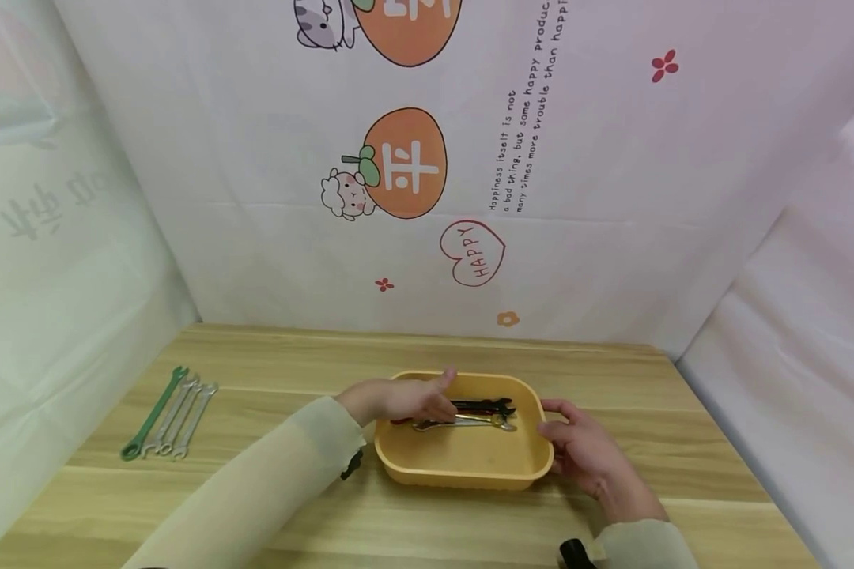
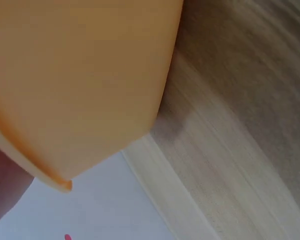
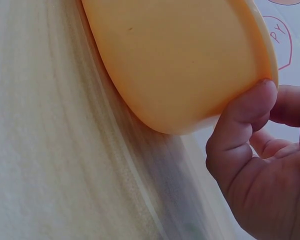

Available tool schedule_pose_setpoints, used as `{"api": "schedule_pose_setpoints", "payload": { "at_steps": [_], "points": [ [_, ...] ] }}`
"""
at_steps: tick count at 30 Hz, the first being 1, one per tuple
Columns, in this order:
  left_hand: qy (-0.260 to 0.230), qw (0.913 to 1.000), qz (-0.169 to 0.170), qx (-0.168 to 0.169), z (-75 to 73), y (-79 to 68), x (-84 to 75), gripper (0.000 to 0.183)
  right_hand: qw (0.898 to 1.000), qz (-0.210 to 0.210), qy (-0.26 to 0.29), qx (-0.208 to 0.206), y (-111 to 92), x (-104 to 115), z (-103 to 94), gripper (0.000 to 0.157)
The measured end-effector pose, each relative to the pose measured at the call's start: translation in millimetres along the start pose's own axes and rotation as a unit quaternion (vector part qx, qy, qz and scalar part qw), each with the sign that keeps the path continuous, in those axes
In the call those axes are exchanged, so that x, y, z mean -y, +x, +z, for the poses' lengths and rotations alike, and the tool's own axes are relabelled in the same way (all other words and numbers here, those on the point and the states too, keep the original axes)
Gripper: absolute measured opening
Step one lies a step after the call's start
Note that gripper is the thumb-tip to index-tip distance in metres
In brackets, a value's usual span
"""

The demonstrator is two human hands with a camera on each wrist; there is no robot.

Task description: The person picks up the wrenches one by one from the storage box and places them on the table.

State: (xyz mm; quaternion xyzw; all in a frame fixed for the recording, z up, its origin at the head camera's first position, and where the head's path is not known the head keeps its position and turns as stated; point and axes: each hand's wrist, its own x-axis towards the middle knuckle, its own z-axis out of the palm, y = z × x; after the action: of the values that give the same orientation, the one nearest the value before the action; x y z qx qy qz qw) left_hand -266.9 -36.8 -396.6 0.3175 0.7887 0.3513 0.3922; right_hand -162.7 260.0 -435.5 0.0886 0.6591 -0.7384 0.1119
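Note:
A yellow plastic basin [image 1: 462, 479] stands on the table with wrenches lying inside it, among them a black wrench [image 1: 501, 406] and a shiny silver one [image 1: 434, 425]. My left hand [image 1: 413, 397] reaches over the basin's left rim, thumb raised apart from the extended fingers, which are right over the wrenches and partly hide them. In the left wrist view the basin's outer wall [image 2: 85, 75] fills much of the picture. My right hand [image 3: 270, 165] grips the basin's right rim, with the thumb on the near side and fingers behind the wall.
At the table's left lie a green wrench [image 1: 155, 415] and three silver wrenches [image 1: 195, 421], side by side and slanted. A printed white cloth [image 1: 277, 261] rises behind the table [image 1: 313, 514], with more white cloth on both sides.

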Motion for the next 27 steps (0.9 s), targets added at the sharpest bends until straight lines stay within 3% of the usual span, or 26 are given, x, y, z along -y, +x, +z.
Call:
{"api": "schedule_pose_setpoints", "payload": {
  "at_steps": [9,15,23,27],
  "points": [
    [0.059,0.9982,0.010,-0.004,7.2,0.4,-10.3,0.099,1.000,-0.001,0.005,0.002,-1.2,0.8,-0.6,0.049],
    [0.092,0.9955,0.019,-0.015,14.0,5.0,-6.8,0.097,1.000,0.000,0.009,0.000,-1.6,-0.4,-0.7,0.047],
    [0.143,0.9895,0.013,-0.011,15.5,-2.9,-7.4,0.093,1.000,-0.002,0.017,0.009,-1.9,0.1,0.4,0.050],
    [0.114,0.9931,0.019,-0.020,14.3,-1.4,-5.2,0.091,1.000,-0.001,0.013,0.004,-0.8,0.2,-0.4,0.049]
  ]
}}
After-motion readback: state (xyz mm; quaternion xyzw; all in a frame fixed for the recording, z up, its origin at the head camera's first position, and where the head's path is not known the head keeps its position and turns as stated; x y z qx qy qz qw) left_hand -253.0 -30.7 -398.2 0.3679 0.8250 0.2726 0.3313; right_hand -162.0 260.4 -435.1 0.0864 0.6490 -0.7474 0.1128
